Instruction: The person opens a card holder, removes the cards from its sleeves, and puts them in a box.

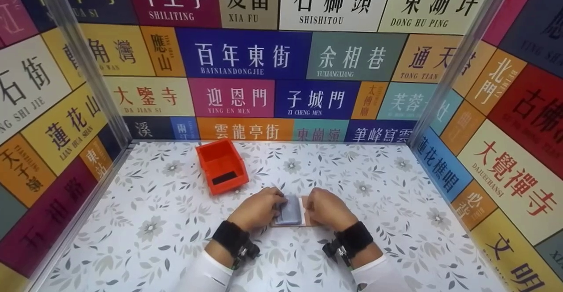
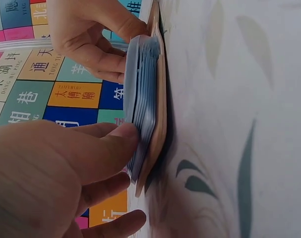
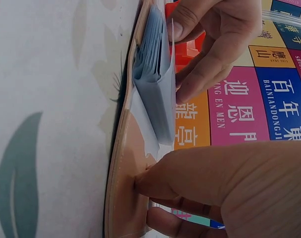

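A brown card holder (image 1: 281, 225) lies opened out on the patterned table, its stack of clear, bluish plastic sleeves (image 1: 290, 210) standing up from the cover. My left hand (image 1: 261, 208) pinches the sleeves at their left edge, with the thumb (image 2: 121, 136) against the stack. On the other side my right hand (image 1: 333, 210) grips the right cover flap, thumb (image 3: 157, 181) pressed on its brown inner face. Between the sleeves and the right fingers shows a white strip (image 3: 143, 124) along the cover. The right fingertips are partly hidden behind the flap.
A red open bin (image 1: 222, 166) with a black label stands on the table beyond my left hand. Panels with coloured place-name signs (image 1: 244, 54) wall in the table at the back and both sides. The tabletop (image 1: 176, 221) has a grey leaf and flower print.
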{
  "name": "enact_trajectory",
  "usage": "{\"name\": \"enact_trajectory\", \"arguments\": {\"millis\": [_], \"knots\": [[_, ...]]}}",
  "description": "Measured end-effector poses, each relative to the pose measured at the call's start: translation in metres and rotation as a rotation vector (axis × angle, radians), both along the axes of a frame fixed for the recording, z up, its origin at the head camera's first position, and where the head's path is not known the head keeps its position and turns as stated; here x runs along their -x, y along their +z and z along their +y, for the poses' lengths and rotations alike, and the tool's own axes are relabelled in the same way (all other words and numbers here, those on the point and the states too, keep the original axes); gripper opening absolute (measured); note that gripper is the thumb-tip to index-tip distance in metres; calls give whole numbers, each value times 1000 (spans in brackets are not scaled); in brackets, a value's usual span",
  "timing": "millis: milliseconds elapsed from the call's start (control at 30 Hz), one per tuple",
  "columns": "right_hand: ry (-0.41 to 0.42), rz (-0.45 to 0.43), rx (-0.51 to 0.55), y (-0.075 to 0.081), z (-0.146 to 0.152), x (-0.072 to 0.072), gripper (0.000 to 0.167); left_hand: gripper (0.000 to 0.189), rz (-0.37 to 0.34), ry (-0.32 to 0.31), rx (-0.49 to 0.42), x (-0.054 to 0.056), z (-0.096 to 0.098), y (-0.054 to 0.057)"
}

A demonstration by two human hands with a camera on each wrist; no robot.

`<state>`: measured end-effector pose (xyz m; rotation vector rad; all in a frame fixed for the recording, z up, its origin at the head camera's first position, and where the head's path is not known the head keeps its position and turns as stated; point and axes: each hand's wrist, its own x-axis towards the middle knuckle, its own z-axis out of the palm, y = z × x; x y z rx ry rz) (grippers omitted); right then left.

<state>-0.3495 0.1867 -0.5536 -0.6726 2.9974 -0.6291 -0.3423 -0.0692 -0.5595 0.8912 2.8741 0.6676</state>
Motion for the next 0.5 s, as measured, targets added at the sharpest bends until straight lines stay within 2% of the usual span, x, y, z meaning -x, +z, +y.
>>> {"name": "enact_trajectory", "arguments": {"millis": [267,500], "knots": [[-11,-20,10,1,0,-2,15,46,15,20,3,0,0,2],[-8,-13,29,0,1,-2,15,43,70,-25,-28,1,0,2]]}}
